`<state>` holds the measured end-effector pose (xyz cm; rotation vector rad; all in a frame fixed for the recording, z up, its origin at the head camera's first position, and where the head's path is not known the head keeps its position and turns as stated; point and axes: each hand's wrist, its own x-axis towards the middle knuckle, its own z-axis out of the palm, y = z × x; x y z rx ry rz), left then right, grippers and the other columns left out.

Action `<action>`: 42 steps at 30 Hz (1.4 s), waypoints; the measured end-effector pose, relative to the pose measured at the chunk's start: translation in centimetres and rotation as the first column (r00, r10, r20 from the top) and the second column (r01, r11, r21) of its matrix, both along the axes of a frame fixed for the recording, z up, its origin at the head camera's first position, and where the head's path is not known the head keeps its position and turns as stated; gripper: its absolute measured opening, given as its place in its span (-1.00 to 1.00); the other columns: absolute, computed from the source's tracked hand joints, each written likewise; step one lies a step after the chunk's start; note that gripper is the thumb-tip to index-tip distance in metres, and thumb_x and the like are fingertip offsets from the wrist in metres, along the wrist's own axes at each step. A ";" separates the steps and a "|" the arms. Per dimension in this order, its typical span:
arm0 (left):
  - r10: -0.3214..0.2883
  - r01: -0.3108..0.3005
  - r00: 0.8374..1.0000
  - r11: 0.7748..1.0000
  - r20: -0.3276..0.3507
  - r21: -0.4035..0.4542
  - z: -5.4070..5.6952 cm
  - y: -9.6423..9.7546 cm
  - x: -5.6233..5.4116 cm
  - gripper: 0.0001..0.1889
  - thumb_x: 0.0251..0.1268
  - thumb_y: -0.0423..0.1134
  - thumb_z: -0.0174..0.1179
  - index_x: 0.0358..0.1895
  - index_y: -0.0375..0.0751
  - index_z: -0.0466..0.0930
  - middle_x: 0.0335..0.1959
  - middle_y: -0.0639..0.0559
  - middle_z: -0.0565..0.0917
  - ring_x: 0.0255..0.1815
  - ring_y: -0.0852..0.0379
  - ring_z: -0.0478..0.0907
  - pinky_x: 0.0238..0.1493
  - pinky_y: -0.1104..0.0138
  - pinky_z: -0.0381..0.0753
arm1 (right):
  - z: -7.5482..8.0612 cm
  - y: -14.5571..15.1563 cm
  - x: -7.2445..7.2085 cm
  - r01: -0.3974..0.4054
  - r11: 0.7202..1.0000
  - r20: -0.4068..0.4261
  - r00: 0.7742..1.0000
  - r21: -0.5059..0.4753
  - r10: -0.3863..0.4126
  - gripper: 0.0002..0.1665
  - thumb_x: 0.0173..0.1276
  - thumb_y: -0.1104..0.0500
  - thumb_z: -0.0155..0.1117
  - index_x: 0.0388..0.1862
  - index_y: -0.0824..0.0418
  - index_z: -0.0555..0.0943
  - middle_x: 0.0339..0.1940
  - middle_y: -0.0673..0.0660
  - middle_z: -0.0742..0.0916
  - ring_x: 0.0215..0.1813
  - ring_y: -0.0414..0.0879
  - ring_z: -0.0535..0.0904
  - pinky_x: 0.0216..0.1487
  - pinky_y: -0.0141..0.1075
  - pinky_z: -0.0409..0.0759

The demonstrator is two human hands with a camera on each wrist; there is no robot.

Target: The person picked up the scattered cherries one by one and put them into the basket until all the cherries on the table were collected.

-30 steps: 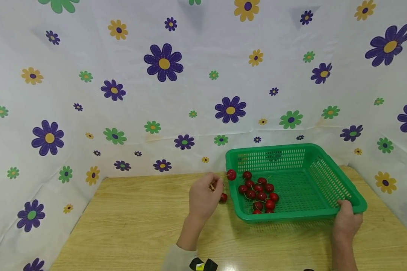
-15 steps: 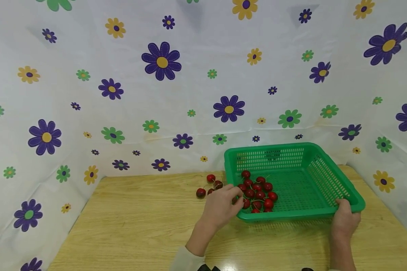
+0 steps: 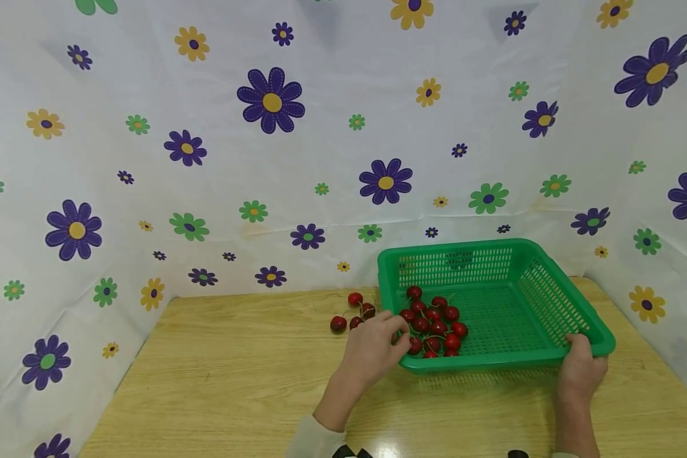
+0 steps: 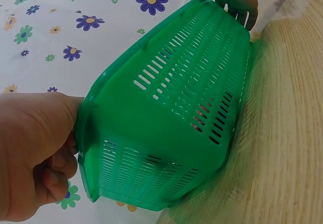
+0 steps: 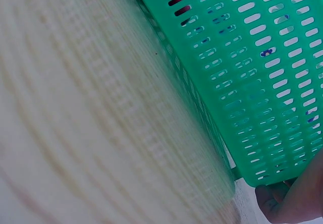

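Note:
A green plastic basket (image 3: 458, 364) stands on the wooden table, with several dark red cherries (image 3: 437, 327) gathered in its left part. My left hand (image 3: 372, 348) holds the basket's left rim near the front corner, its fingers curled there in the left wrist view. My right hand (image 3: 581, 372) grips the front right corner, thumb over the rim; in the right wrist view its fingers (image 5: 270, 199) curl under the edge. Outside the basket, beyond my left hand, a few loose cherries (image 3: 355, 299) lie on the table, partly hidden by that hand.
The wooden table (image 3: 235, 375) spreads left and in front of the basket. A white cloth (image 3: 320, 159) with printed flowers hangs behind the table and along both sides. A small dark object (image 3: 518, 454) shows at the bottom edge.
A second ago my left hand held a cherry by its stem at the basket's left rim. It then moved right and down onto the rim. My right hand has kept its grip.

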<state>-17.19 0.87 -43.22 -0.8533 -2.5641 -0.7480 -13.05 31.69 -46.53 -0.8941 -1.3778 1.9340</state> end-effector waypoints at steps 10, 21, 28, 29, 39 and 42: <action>-0.012 0.012 1.000 1.000 -0.002 0.011 0.0 -0.1 0.0 -0.91 0.27 -0.29 0.25 -0.35 -0.03 0.72 -0.58 0.20 0.44 -0.67 0.38 0.18 -0.68 0.57 0.13 | 0.0 0.0 0.0 -0.007 1.000 -0.009 1.000 -0.011 0.007 -0.79 0.37 0.17 0.01 -0.06 -0.03 0.48 -0.11 -0.09 0.54 -0.10 -0.26 0.40 -0.12 -0.57 0.30; -0.018 0.018 1.000 1.000 -0.003 0.023 0.1 0.0 0.1 -0.91 0.27 -0.32 0.25 -0.35 -0.09 0.73 -0.58 0.17 0.48 -0.66 0.39 0.21 -0.67 0.57 0.16 | -0.1 -0.1 0.0 -0.019 1.000 -0.014 1.000 0.011 0.019 -0.76 0.38 0.19 -0.02 -0.04 -0.02 0.51 -0.12 -0.08 0.57 -0.11 -0.25 0.43 -0.15 -0.54 0.34; -0.018 0.019 0.999 1.000 -0.052 0.011 0.1 0.0 0.0 -0.90 0.29 -0.31 0.25 -0.34 -0.07 0.73 -0.58 0.18 0.51 -0.67 0.41 0.22 -0.67 0.61 0.12 | -0.1 -0.1 0.0 -0.011 1.000 -0.019 1.000 0.011 0.011 -0.77 0.38 0.19 -0.01 -0.05 -0.01 0.50 -0.13 -0.07 0.56 -0.12 -0.24 0.43 -0.16 -0.53 0.34; -0.017 0.018 0.998 1.000 -0.065 0.016 0.1 0.0 0.0 -0.91 0.30 -0.30 0.25 -0.34 -0.07 0.73 -0.56 0.18 0.54 -0.67 0.41 0.24 -0.68 0.61 0.12 | -0.1 -0.1 0.0 -0.009 1.000 -0.020 1.000 0.009 0.010 -0.77 0.38 0.19 -0.01 -0.05 -0.01 0.50 -0.13 -0.07 0.56 -0.12 -0.24 0.43 -0.16 -0.53 0.34; 0.092 -0.072 0.988 0.985 -0.125 0.156 0.5 -2.3 -1.4 -0.93 0.27 -0.35 0.28 -0.35 -0.11 0.71 -0.55 0.16 0.56 -0.57 0.30 0.41 -0.58 0.54 0.36 | -0.2 -0.1 -0.1 -0.001 1.000 -0.006 1.000 0.008 0.001 -0.78 0.37 0.18 0.00 -0.06 -0.03 0.50 -0.12 -0.07 0.56 -0.12 -0.25 0.42 -0.15 -0.54 0.33; 0.161 -0.146 0.984 0.973 -0.071 0.176 0.4 -3.5 -2.0 -0.94 0.27 -0.34 0.28 -0.32 -0.12 0.72 -0.58 0.18 0.52 -0.59 0.31 0.38 -0.59 0.51 0.35 | -0.2 -0.1 -0.1 0.000 1.000 -0.006 1.000 0.007 0.001 -0.79 0.37 0.18 0.01 -0.07 -0.03 0.50 -0.13 -0.07 0.56 -0.13 -0.25 0.42 -0.15 -0.54 0.33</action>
